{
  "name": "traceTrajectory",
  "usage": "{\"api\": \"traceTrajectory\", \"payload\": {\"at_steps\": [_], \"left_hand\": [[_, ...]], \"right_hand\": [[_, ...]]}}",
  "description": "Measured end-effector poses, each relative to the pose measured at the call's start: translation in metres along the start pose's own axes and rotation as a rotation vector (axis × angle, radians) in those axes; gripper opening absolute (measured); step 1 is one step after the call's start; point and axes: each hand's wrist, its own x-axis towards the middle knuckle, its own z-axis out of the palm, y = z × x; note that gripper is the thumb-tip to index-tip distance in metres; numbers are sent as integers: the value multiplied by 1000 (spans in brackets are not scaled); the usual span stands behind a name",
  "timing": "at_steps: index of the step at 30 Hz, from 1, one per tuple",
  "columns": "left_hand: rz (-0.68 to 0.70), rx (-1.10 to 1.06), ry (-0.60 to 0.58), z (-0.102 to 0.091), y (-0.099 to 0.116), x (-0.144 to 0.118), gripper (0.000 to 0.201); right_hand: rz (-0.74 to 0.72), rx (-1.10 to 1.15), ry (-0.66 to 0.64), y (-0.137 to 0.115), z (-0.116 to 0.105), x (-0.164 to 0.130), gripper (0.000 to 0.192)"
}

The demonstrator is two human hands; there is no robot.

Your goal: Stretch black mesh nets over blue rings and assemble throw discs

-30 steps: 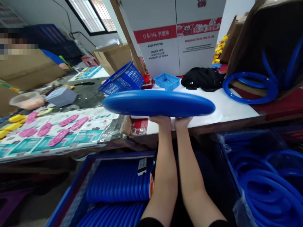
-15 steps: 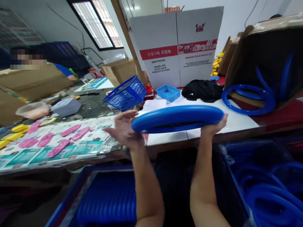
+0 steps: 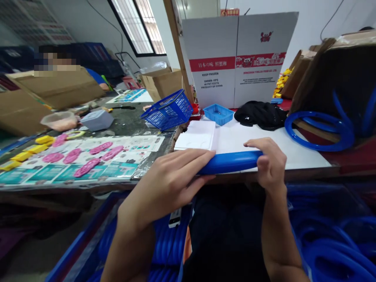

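Glossy blue ring [image 3: 232,161], seen nearly edge-on, held roughly level at both ends, left part covered, positioned slightly below and right of frame centre.

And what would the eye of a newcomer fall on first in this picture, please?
Probably the blue ring, seen edge-on between the left hand and the right hand, in the middle foreground. Next, the tall white carton with its red band, standing behind the worktable. Then the pink pieces, lying on the left.
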Motion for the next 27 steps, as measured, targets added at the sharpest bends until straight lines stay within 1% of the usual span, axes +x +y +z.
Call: {"api": "traceTrajectory", "payload": {"at_steps": [1, 2, 4, 6, 8, 11, 14, 18, 21, 24, 27], "left_hand": [[1, -14, 2, 0, 0, -5, 44], [6, -29, 1, 0, -1, -9, 44], [15, -68, 3, -1, -1, -15, 45], [18, -121, 11, 1, 1, -19, 46], [29, -173, 28, 5, 4, -23, 47], [51, -205, 53, 12, 8, -27, 50], [21, -209, 71, 15, 11, -29, 51], [-21, -209, 90, 13, 15, -26, 49], [-58, -196, 151, 14, 18, -23, 46], [-95, -175, 219, 17, 21, -20, 42], [-89, -168, 225, 17, 22, -15, 39]], "right_hand": [[-77, -23, -108, -8, -7, 2, 41], [-137, -46, -207, -16, -13, 4, 39], [-193, -62, -379, -32, -22, 7, 48], [-181, -34, -483, -43, -27, 8, 54], [-166, 2, -520, -50, -28, 8, 54], [-159, 11, -534, -55, -27, 6, 51], [-139, -18, -522, -62, -26, 6, 52], [-104, -79, -448, -75, -25, 4, 51], [-71, -124, -382, -83, -20, 0, 46], [-67, -145, -316, -84, -14, -3, 41], [-73, -145, -303, -80, -12, -2, 40]]}}
